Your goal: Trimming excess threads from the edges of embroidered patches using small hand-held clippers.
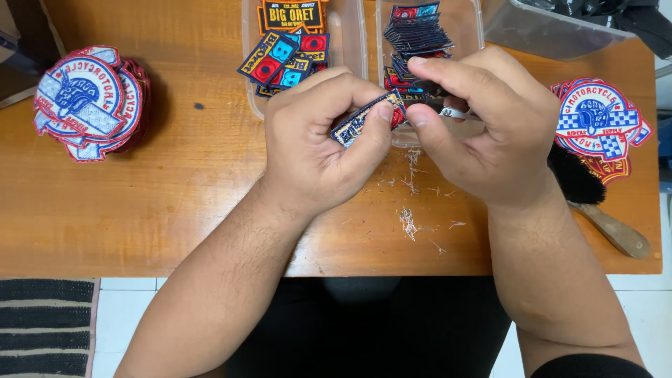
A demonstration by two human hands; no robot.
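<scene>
A: What could go wrong here?

B: The snips (458, 112) could nick the patch (369, 117) border; the blade sits tight against its edge, I judge.

A: And the hands?

B: The left hand (325, 143) pinches the patch between thumb and fingers, above the table (210, 203). The right hand (483, 126) is curled around the snips, fingertips touching the patch's end.

Both forearms bare, hairy. Left hand (318, 143) & right hand (483, 122): no rings, no watch, nails short. Black sleeve (591, 365) edge at lower right of frame. Dark clothing (371, 325) bottom centre.
</scene>
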